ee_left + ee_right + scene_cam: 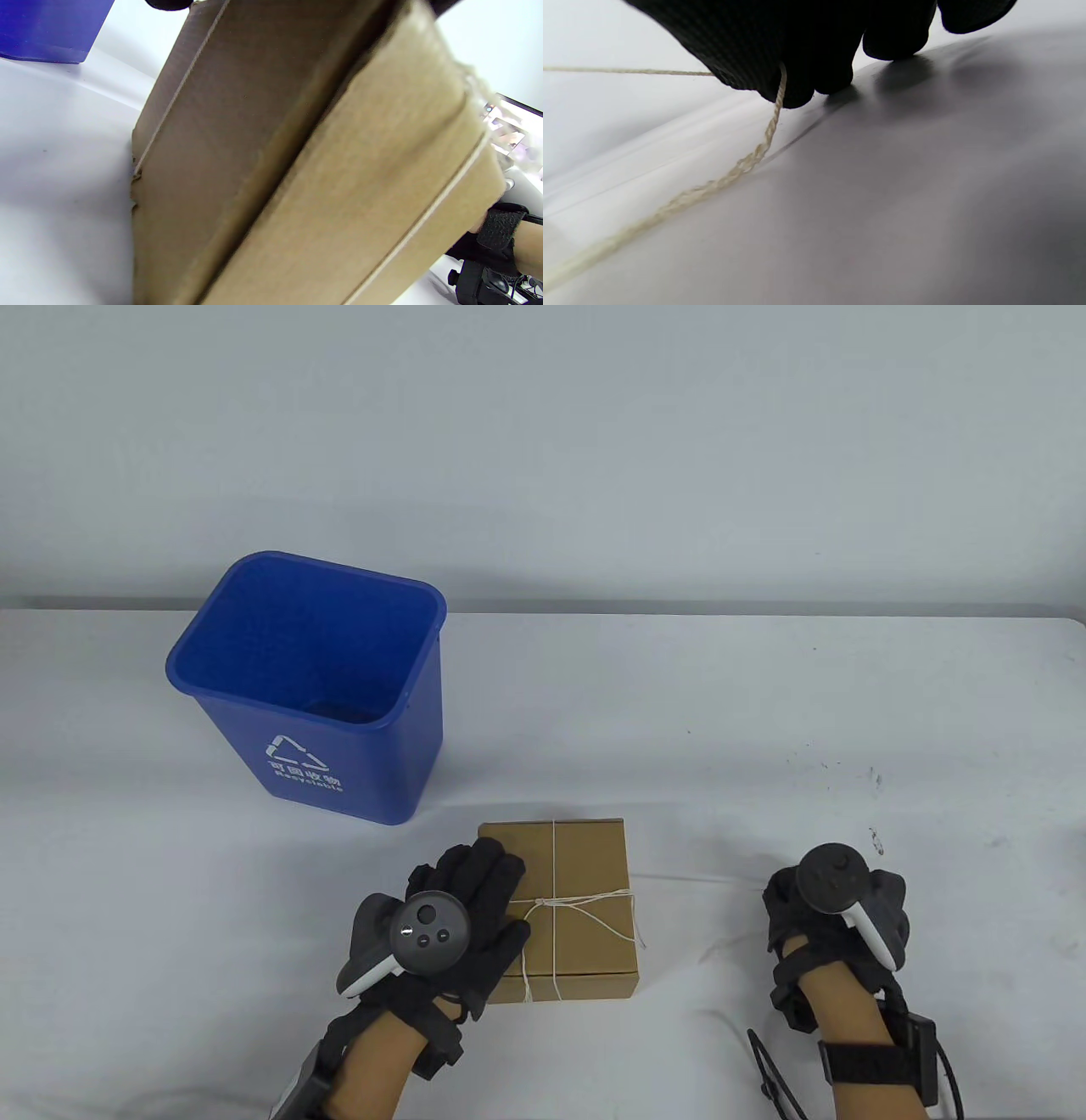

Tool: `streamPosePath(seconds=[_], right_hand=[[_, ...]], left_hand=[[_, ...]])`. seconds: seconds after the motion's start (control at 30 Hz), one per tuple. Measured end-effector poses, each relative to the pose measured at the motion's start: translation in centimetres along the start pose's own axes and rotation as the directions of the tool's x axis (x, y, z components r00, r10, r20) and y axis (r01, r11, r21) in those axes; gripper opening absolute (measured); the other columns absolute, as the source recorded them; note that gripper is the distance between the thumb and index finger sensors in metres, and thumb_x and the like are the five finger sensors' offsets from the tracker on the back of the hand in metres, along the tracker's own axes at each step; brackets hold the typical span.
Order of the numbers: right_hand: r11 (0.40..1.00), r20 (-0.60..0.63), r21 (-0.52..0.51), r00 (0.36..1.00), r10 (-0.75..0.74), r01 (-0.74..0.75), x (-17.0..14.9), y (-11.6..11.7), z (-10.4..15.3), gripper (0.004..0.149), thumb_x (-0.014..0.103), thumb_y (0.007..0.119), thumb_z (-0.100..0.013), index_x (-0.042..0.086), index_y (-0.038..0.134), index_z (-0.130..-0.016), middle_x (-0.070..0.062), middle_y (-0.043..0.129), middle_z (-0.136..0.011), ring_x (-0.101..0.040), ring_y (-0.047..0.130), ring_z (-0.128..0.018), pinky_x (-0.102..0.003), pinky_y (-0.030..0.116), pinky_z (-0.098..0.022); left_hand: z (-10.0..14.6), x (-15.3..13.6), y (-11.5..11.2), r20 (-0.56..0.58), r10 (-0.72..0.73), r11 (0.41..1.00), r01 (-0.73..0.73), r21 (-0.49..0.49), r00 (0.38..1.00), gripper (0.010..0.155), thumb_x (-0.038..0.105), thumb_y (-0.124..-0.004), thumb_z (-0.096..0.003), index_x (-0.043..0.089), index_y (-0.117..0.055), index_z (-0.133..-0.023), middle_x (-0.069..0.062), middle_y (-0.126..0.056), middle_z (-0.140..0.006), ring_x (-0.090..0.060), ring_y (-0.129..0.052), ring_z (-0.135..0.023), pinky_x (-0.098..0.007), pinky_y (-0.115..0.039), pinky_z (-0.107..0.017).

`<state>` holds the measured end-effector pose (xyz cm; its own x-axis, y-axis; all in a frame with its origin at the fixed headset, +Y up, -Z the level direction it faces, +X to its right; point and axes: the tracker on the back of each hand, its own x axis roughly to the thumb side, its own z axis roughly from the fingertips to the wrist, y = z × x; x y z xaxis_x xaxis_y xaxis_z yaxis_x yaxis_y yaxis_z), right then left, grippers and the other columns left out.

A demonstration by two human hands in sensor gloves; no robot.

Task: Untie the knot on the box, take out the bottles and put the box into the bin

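Table view: blue bin [373, 780] just behind box [585, 857].

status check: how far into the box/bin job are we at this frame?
Early. Done: nothing finished; the cardboard box is closed, string crossed and knotted on its lid. In hand: left hand rests flat on the box, right hand pinches a string end out to the side. Left: loosen the knot, take out the bottles (none visible), drop the box in the blue bin.
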<state>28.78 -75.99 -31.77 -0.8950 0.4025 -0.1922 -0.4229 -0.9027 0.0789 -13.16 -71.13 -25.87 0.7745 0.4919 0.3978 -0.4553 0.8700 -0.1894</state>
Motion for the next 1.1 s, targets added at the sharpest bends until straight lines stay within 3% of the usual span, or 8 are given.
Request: streamPosePath(seconds=[0.47,0.7,0.93,1.1], right_hand=[[0.999,-0.105,-0.045,0.994,-0.013,0.008,-2.1,-0.9,-0.4,0.036,0.029,0.074,-0.048,0.011,0.082,-0.078,-0.009,0.069,-0.092,-0.049,0.056,-0.093,-0.067,0.049,-0.063],[0.999,-0.106,-0.024,0.994,-0.030,0.027,-2.1,-0.8,-0.5,0.039,0.030,0.072,-0.049,0.010,0.079,-0.082,-0.011,0.066,-0.094,-0.049,0.053,-0.094,-0.067,0.047,-0.063],[0.983,-0.100,-0.068,0.980,-0.174,0.168,-2.9,-1.5,-0.3,0.050,0.037,0.068,-0.050,0.007,0.074,-0.090,-0.017,0.064,-0.098,-0.054,0.053,-0.093,-0.069,0.047,-0.062],[0.978,-0.060,-0.083,0.979,-0.195,0.190,-2.5,-1.8,0.0,0.053,0.040,0.067,-0.050,0.006,0.074,-0.091,-0.018,0.064,-0.098,-0.055,0.053,-0.092,-0.069,0.047,-0.062]], left_hand=[[0.0,0.0,0.0,-0.001,0.008,1.000,-0.008,-0.001,1.000,0.078,0.057,-0.060,-0.0535,0.024,-0.031,-0.118,-0.005,-0.020,-0.121,-0.054,-0.026,-0.111,-0.081,-0.024,-0.071],[0.0,-0.1,0.0,0.000,0.010,1.000,-0.010,-0.002,1.000,0.078,0.057,-0.060,-0.0536,0.024,-0.031,-0.118,-0.006,-0.017,-0.122,-0.054,-0.027,-0.111,-0.081,-0.024,-0.071],[0.0,-0.1,0.0,0.000,0.013,1.000,-0.013,-0.002,1.000,0.078,0.057,-0.060,-0.0535,0.024,-0.030,-0.118,-0.005,-0.017,-0.122,-0.054,-0.027,-0.112,-0.080,-0.024,-0.071],[0.0,-0.1,0.0,0.000,0.014,1.000,-0.014,-0.003,1.000,0.078,0.057,-0.059,-0.0536,0.024,-0.030,-0.118,-0.005,-0.017,-0.122,-0.054,-0.026,-0.111,-0.080,-0.024,-0.071]])
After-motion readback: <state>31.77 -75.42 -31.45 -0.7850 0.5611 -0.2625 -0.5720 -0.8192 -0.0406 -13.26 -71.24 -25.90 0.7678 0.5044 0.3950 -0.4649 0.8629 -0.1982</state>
